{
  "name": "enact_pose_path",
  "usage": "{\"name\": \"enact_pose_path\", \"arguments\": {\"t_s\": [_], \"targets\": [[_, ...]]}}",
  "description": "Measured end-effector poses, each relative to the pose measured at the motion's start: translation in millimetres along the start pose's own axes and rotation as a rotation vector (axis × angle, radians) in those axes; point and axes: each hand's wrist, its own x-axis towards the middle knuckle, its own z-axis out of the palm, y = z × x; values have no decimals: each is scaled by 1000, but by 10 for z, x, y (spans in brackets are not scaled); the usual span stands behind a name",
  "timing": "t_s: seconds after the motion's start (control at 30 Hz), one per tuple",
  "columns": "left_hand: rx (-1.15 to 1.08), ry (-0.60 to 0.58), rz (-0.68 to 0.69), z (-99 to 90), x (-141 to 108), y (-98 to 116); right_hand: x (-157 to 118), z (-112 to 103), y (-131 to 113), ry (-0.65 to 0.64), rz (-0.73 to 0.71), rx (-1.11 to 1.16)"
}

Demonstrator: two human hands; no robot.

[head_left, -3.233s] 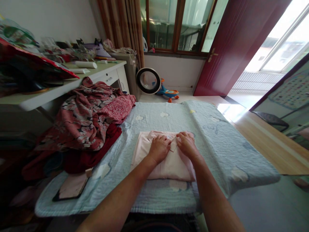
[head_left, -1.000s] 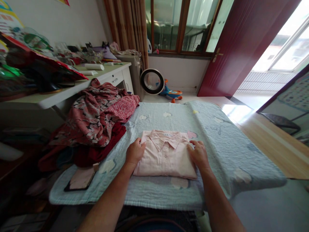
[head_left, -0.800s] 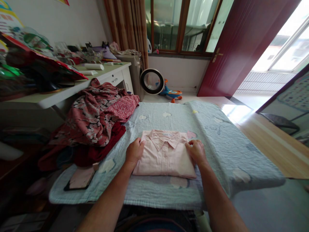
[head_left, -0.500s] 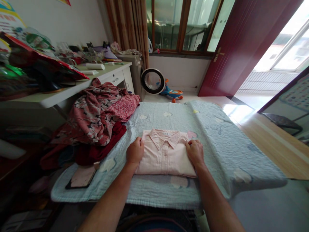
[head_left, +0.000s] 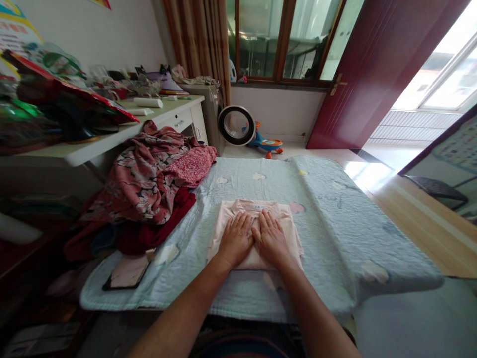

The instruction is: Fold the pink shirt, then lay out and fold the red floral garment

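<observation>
Shirt point(head_left: 288, 226) folded, pale pink, collar point(head_left: 237, 205) at the far edge, and we see left hand point(head_left: 237, 241) and right hand point(head_left: 272, 240) spread flat, unclenched, upon its front

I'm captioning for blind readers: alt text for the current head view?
A left hand and right hand lie flat on a folded pale-pink collared shirt, on a light-blue quilted cover. A rumpled red floral cloth heap lies left.

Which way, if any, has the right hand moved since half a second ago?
Yes: the right hand has moved left, away from the pink printed patch, further over the shirt.
</observation>
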Motion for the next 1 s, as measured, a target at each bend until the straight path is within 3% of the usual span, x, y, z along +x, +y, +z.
{"name": "enact_pose_path", "arguments": {"t_s": [0.17, 0.43, 0.63, 0.8, 1.0], "targets": [[17, -50, -59, 32, -45, -14, -28, 59, 79, -97, 31, -67], [9, -123, -205, -57, -90, -82, -44, -11, 169, -103, 132, -88], [-39, -193, -298, -77, -167, -259, -41, -48, 268, -111, 209, -111], [-157, -121, -368, -74, -278, -512, -89, -59, 409, -79, 354, -99], [-528, 50, -363, -177, -356, -697, -222, -226, 673, 35, 548, -50]]}}
